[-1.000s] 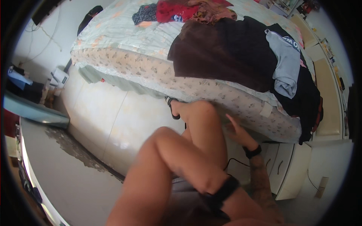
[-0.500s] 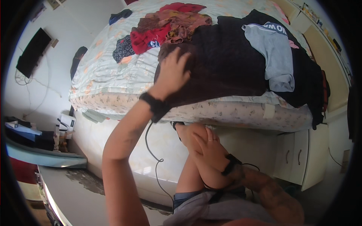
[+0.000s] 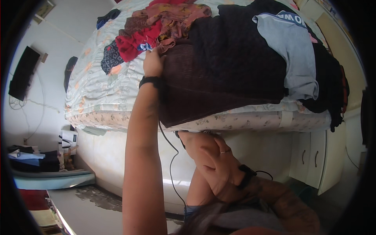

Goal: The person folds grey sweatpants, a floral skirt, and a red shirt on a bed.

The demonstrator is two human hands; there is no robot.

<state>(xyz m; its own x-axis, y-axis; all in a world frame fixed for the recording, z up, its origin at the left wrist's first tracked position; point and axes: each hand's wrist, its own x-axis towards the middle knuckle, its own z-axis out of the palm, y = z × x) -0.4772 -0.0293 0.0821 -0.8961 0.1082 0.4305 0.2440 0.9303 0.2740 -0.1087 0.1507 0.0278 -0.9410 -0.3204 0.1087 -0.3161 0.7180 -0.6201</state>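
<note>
A dark brown ribbed cloth [image 3: 188, 82] lies spread over the near edge of the bed, one corner hanging down its side. My left hand [image 3: 153, 64] is at the cloth's far left corner, where a reddish-brown patterned cloth [image 3: 172, 19] and a red garment [image 3: 131, 43] meet it. Its fingers are drawn together in a pinch. The fingertips are partly hidden, so which fabric they hold cannot be told. My right hand [image 3: 219, 162] rests on my bent knee, fingers stretched out and holding nothing.
Right of the brown cloth lie black clothes [image 3: 239, 51] with a grey garment [image 3: 291, 55] on top. A dark patterned piece [image 3: 111, 58] and a navy one [image 3: 108, 18] lie on the floral bedding [image 3: 90, 78]. A white cabinet [image 3: 309, 158] stands at the right.
My left hand has moved left and away from me, from lying spread on the brown cloth to pinching at its corner. The brown cloth's near left corner now hangs lower. My right hand stays on the knee.
</note>
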